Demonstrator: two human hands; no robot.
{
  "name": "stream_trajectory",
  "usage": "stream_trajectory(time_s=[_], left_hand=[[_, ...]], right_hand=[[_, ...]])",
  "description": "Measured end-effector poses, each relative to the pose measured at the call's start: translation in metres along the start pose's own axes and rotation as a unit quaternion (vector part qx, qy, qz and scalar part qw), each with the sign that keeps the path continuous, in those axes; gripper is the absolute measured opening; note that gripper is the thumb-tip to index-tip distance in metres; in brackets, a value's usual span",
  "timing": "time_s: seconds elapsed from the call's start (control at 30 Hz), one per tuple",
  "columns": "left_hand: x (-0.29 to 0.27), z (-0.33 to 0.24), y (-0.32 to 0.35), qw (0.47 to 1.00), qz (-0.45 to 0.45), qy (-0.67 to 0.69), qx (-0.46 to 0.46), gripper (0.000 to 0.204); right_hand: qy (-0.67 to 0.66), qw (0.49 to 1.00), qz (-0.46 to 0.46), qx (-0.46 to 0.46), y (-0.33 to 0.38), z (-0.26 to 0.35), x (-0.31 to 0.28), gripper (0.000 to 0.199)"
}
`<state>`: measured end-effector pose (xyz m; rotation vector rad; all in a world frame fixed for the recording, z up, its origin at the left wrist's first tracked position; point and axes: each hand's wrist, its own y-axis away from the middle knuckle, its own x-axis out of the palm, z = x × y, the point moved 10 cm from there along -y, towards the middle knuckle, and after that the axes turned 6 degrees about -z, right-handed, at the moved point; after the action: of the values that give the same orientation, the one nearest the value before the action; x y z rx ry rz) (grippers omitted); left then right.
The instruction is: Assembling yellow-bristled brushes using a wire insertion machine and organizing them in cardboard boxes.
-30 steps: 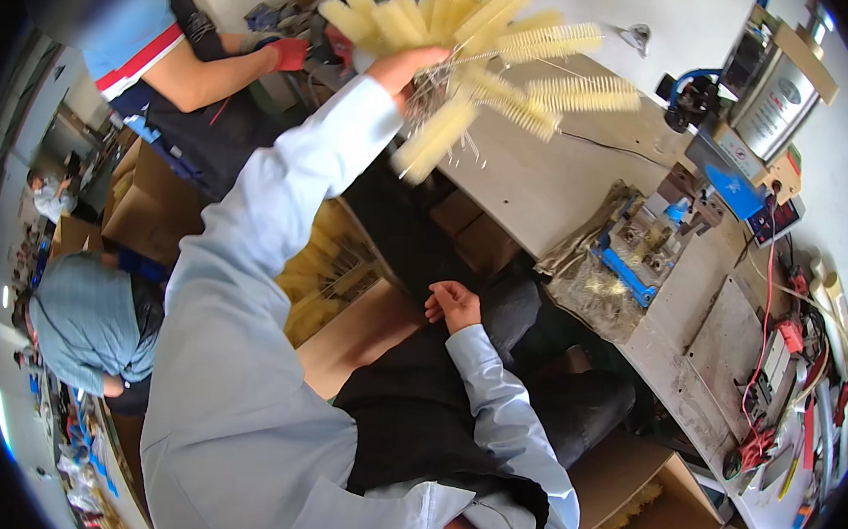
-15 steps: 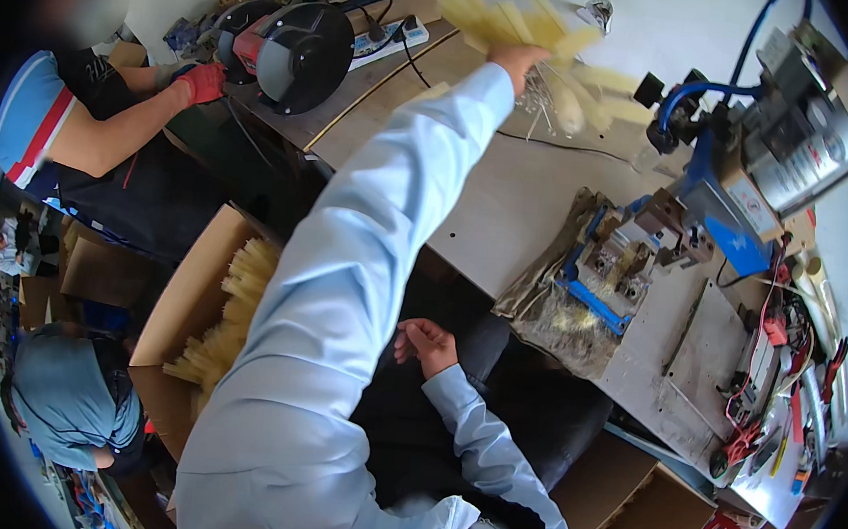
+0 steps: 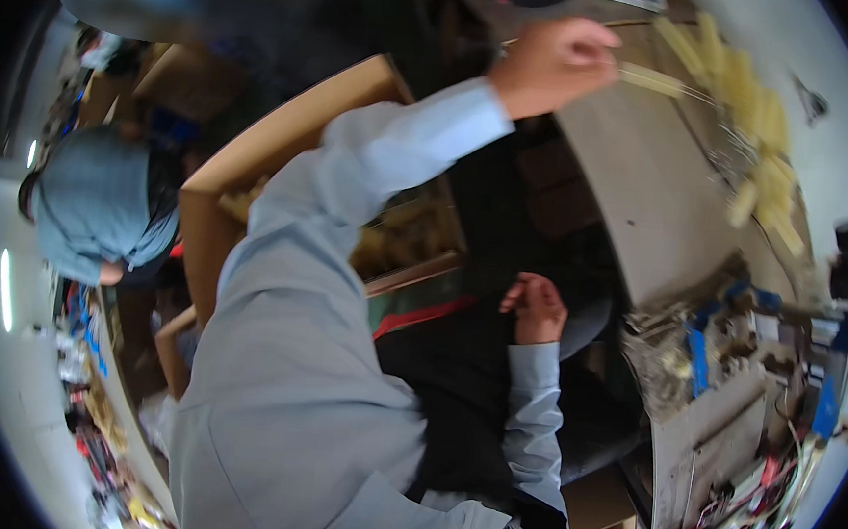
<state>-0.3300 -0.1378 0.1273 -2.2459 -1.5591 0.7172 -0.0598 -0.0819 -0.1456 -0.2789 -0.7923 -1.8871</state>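
My left hand [image 3: 554, 69] is raised at the top, over the near edge of the workbench [image 3: 613, 165], with its fingers curled and blurred. What they hold, if anything, does not show. Just right of its fingertips is a pale yellow strip [image 3: 651, 80]. Beyond it, a heap of yellow strips [image 3: 746, 95] lies on the bench, with thin metal wires [image 3: 733, 139] among them. Below, my right hand [image 3: 539, 310] hovers above my lap, fingers loosely closed, nothing visible in them. A cardboard box [image 3: 290, 137] with yellow pieces [image 3: 412, 229] inside stands under my left forearm.
At the bench's right are a blue-framed fixture [image 3: 698, 357] on a dirty cloth and hand tools [image 3: 740, 527]. Another cardboard box [image 3: 603, 518] sits beside my right arm. A person in a grey-blue top [image 3: 104, 198] is bent over at far left.
My view has swung left. My left hand has come back from the yellow heap toward the bench's near edge, above the box side. My right hand stays over my lap.
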Motion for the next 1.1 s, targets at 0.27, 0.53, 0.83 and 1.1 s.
stream_trajectory(time_s=[0.27,0.53,0.83,1.1], left_hand=[[-0.302,0.112,0.345,0.866,-0.111,-0.361,-0.328,0.029],[-0.179,0.15,0.359,0.835,0.1,-0.536,-0.071,0.04],[-0.18,0.189,0.368,0.83,0.262,-0.472,-0.143,0.039],[-0.199,0.146,0.341,0.786,0.395,-0.466,-0.095,0.048]], right_hand=[[0.101,0.994,0.03,0.037,-0.007,-0.037,0.036,0.021],[0.265,0.963,0.042,0.022,-0.017,-0.064,0.051,0.019],[0.271,0.962,0.02,-0.007,-0.013,-0.053,0.035,0.02],[0.269,0.963,0.009,-0.005,-0.008,-0.05,0.034,0.017]])
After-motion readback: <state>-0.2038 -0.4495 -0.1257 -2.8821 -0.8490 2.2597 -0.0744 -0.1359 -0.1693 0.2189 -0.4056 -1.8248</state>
